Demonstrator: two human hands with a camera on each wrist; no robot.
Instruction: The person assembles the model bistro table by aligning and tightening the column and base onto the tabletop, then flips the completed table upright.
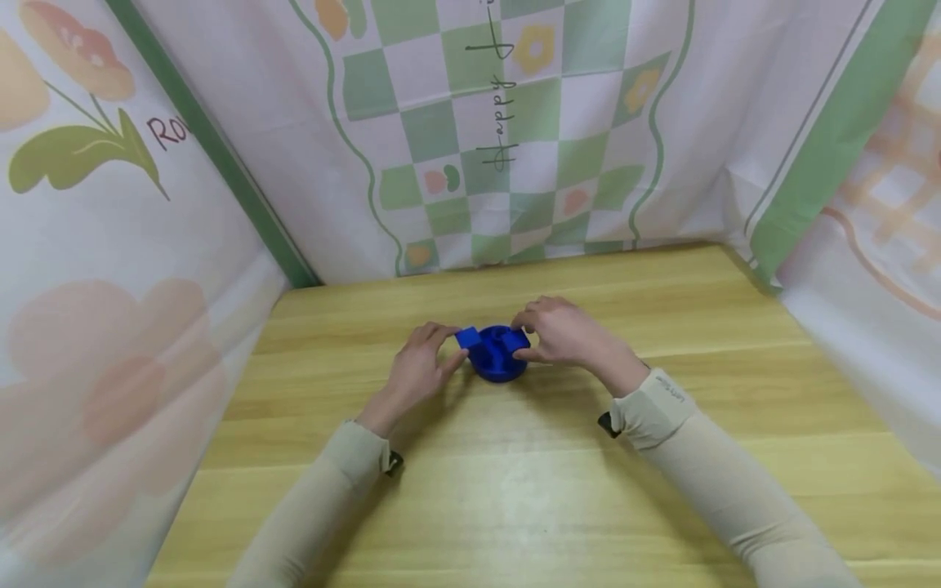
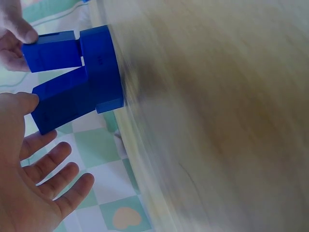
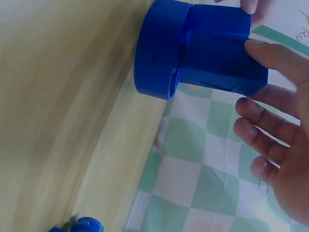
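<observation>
A round, shallow blue holder (image 1: 498,374) stands on the table, with a divided inside in the head view. My left hand (image 1: 419,366) pinches a blue rectangular block (image 2: 65,99) between thumb and forefinger; the block tilts outward, its lower end at the holder. On the other side, my right hand (image 1: 564,333) pinches a second blue block (image 3: 222,63) by its upper end, and that block stands nearly upright at the holder. The other fingers of both hands are spread away from the blocks. How deep each block sits is hidden by the holder's wall.
The wood-grain table (image 1: 500,490) spreads around the holder. Patterned cloth (image 1: 507,122) hangs behind it and at both sides. Small blue pieces (image 3: 89,224) show, cut off, at the lower edge of the right wrist view.
</observation>
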